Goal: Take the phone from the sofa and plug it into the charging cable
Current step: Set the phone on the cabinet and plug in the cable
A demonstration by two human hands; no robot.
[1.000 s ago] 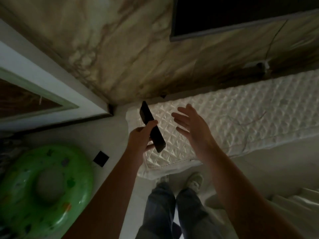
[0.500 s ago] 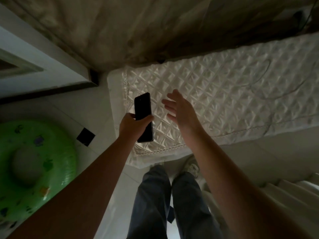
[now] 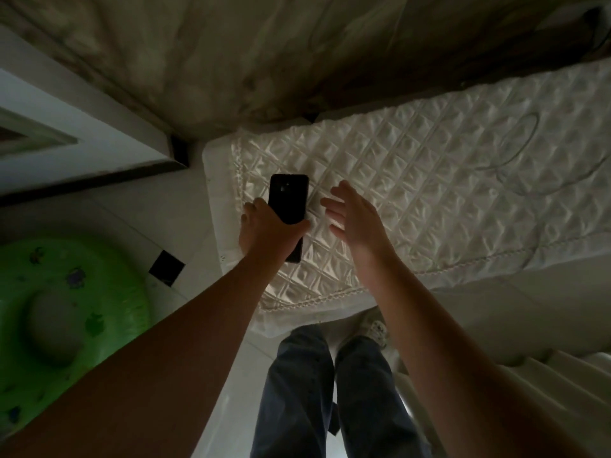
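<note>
1. A long surface under a white quilted cover (image 3: 429, 200) runs from the middle of the view out to the right edge, its near hem trimmed with a braided border.
2. A thin pale cable (image 3: 515, 160) lies in loose loops on the right part of that cover, well apart from both hands; its ends cannot be made out.
3. A green inflatable ring (image 3: 66, 312) with small printed figures lies on the pale tiled floor at the left, near a single dark floor tile (image 3: 167, 268).
4. The person's legs in dark blue trousers (image 3: 327, 391) stand just before the near edge of the cover, with one light shoe (image 3: 373, 325) showing beside it.
5. The left hand (image 3: 269, 231) grips the phone around its lower half, thumb across the right edge, fingers wrapped behind.
6. The right hand (image 3: 355, 214) hangs empty just beside the phone, palm turned toward it, fingers spread and slightly curled.
7. The black phone (image 3: 288, 198) is held above the left end of the cover, its camera end pointing away from the person.
</note>
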